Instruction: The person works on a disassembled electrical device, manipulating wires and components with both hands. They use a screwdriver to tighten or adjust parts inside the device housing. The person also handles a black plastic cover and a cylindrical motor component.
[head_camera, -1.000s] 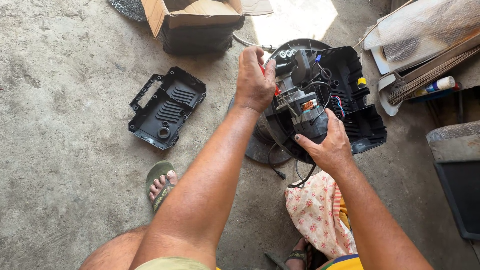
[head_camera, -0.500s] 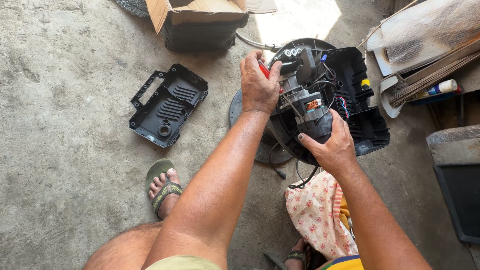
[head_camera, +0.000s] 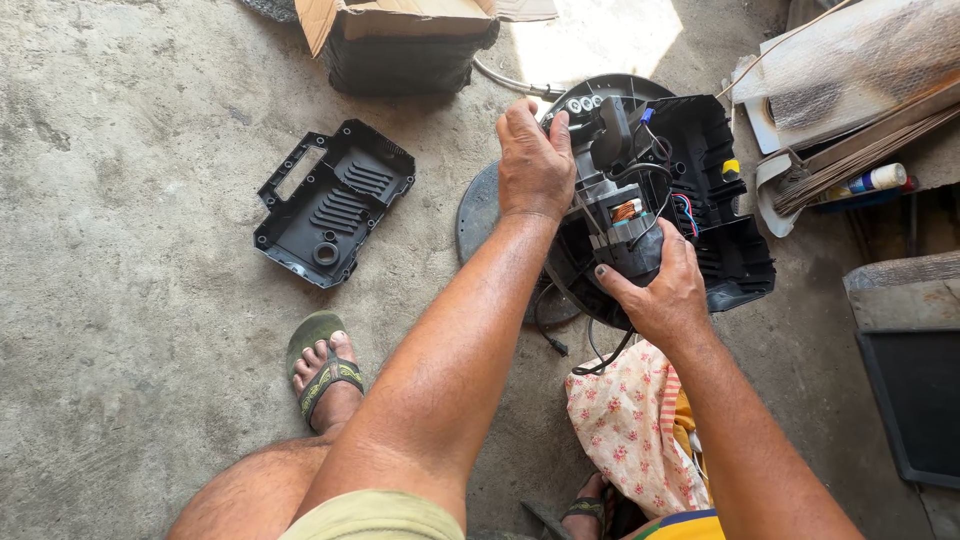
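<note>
Two hands are working the opened black appliance housing (head_camera: 720, 240) on the concrete floor (head_camera: 130, 300): the right hand (head_camera: 655, 295) is gripping the electric motor (head_camera: 620, 225) from below, its axis running away toward the left hand (head_camera: 533, 160), fingers curled over the upper end.

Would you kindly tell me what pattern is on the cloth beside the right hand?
The cloth is cream with small pink flowers, seen in the head view.

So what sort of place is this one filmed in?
Probably an informal home or backyard repair spot, not a fitted workshop. The person works on a bare concrete floor, with an opened black appliance housing and its removed cover lying on the ground, beside a torn cardboard box.
</note>
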